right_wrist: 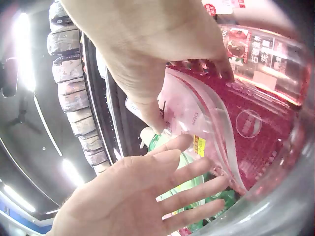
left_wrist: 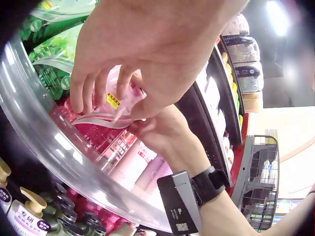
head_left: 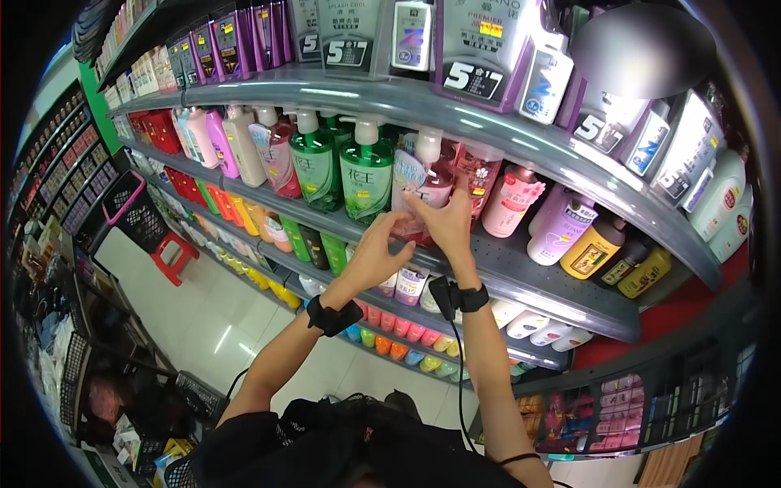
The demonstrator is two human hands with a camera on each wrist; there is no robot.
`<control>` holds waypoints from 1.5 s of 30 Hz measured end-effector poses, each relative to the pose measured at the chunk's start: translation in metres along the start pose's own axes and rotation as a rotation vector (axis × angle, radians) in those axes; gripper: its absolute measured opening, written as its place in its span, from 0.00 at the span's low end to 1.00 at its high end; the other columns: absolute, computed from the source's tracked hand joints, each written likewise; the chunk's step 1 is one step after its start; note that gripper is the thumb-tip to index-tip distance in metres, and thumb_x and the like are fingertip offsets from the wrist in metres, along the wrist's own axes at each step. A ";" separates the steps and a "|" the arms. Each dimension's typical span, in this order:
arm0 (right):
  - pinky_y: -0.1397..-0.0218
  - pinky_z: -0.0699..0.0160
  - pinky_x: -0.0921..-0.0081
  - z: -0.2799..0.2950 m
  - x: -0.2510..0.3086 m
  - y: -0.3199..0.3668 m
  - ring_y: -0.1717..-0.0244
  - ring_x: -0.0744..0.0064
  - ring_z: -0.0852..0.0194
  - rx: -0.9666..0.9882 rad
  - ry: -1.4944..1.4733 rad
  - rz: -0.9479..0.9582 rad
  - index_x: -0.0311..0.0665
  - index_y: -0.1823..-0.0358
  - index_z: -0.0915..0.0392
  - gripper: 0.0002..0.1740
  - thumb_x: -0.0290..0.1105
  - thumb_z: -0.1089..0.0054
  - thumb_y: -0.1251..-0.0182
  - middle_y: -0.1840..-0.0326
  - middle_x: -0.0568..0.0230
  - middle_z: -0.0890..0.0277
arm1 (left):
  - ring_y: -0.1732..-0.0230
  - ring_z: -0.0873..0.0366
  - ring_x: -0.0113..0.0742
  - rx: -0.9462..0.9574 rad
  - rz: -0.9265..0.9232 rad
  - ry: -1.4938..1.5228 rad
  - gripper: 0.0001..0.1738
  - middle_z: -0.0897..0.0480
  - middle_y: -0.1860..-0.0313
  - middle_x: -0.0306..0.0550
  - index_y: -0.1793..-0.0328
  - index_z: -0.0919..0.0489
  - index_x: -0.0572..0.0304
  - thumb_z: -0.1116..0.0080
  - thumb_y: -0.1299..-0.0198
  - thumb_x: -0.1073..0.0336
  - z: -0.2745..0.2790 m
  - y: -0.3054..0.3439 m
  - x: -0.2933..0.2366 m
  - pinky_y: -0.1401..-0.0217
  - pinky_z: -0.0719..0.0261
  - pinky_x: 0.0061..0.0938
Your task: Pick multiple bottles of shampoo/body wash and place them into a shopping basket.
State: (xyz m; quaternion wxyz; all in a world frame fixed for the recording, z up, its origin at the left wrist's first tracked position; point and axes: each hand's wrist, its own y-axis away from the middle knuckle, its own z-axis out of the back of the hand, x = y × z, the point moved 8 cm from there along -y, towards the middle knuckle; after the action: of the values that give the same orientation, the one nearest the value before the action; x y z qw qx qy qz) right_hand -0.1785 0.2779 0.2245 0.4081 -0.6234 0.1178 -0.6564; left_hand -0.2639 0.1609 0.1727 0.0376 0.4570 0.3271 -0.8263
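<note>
A pink pump bottle (head_left: 440,174) with a white pump and a yellow price sticker stands at the shelf's front edge. My right hand (head_left: 447,220) grips it, thumb on the label and fingers round its right side; the right wrist view shows these fingers against the pink bottle (right_wrist: 211,105). Just left and below, my left hand (head_left: 381,250) is held with fingers spread and loosely bent. In the left wrist view that left hand (left_wrist: 142,49) hangs close over the front of the bottle (left_wrist: 93,133), holding nothing. Green pump bottles (head_left: 366,167) stand to its left.
A clear shelf lip (head_left: 342,224) runs before the bottles, with an upper shelf edge (head_left: 390,96) close above the pumps. A red bottle (head_left: 478,175) and a pink bottle (head_left: 511,203) stand at the right. A red stool (head_left: 172,256) and a basket (head_left: 134,213) are on the floor.
</note>
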 end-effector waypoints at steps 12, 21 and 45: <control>0.42 0.26 0.65 0.011 0.035 0.041 0.46 0.58 0.26 0.052 0.088 0.071 0.35 0.42 0.35 0.47 0.31 0.17 0.68 0.48 0.54 0.30 | 0.36 0.29 0.54 0.049 -0.076 0.014 0.48 0.31 0.37 0.60 0.30 0.44 0.62 0.27 0.56 0.66 0.013 -0.012 0.006 0.37 0.28 0.38; 0.38 0.27 0.62 0.000 0.053 0.062 0.43 0.51 0.26 0.141 0.117 0.256 0.36 0.46 0.25 0.39 0.20 0.23 0.69 0.45 0.51 0.24 | 0.37 0.29 0.56 0.126 -0.165 0.101 0.47 0.27 0.38 0.57 0.32 0.39 0.59 0.25 0.59 0.67 0.016 -0.004 0.000 0.37 0.28 0.40; 0.36 0.30 0.67 -0.101 0.120 0.118 0.41 0.60 0.24 0.434 -0.286 0.055 0.31 0.45 0.27 0.37 0.25 0.24 0.64 0.44 0.50 0.23 | 0.36 0.27 0.44 0.234 -0.132 0.056 0.45 0.26 0.36 0.51 0.34 0.31 0.60 0.23 0.63 0.67 0.150 0.089 0.013 0.35 0.29 0.35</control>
State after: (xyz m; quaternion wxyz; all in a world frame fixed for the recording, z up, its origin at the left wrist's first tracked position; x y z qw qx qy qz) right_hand -0.2117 0.0850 0.2129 0.5625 -0.6042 -0.0679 -0.5602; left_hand -0.3491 0.0083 0.1727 -0.0796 0.4587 0.2591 -0.8462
